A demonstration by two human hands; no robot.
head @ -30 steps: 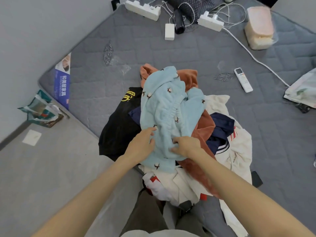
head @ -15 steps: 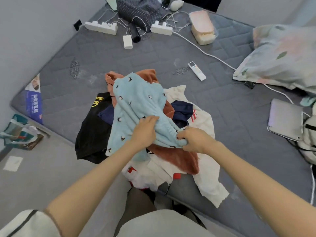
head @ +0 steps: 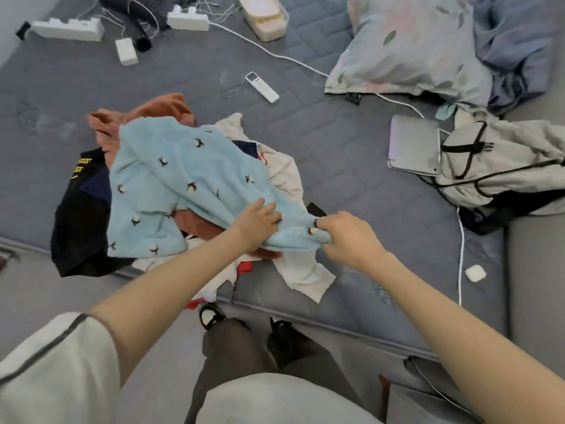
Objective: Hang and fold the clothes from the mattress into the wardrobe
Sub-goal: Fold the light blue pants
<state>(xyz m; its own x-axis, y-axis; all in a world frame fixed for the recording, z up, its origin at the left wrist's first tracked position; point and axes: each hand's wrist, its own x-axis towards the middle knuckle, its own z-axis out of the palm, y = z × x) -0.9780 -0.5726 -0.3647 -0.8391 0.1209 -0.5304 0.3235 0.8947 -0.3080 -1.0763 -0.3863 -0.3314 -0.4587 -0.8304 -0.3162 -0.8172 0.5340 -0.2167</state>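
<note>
Where the floor meets its near edge, a grey quilted mattress [head: 351,166] fills most of the view. On its right far corner lies a pale pillow with a leaf print [head: 406,47], touching a crumpled blue-grey blanket [head: 519,41].

Left of centre is a pile of clothes [head: 189,218], hanging a little over the mattress's near edge. On top of the pile, spread wide, is a light blue fleece garment [head: 183,175] dotted with small dark bird shapes. Under it:
- a black garment with yellow print [head: 79,228], left side, drooping off the edge
- a rust-orange garment [head: 159,107], far side
- a cream garment [head: 287,175], right side, trailing toward the person

A light grey backpack with black straps [head: 501,160] is slumped at the right, partly on top of a flat silver laptop [head: 412,145].

Both hands are on the near right corner of the blue garment. The left hand [head: 256,221] lies on top, fingers bent down into the fleece, gripping a fold. The right hand [head: 345,237] pinches the bunched hem just beside it. The cloth is drawn into a tight roll between the two.

Two white power strips [head: 68,29] sit at the far edge. A white cable [head: 460,255] runs down the right side. A slim white remote control [head: 262,87] lies alone beyond the pile. A small white earbud case [head: 475,273] sits next to the cable near the mattress edge.
</note>
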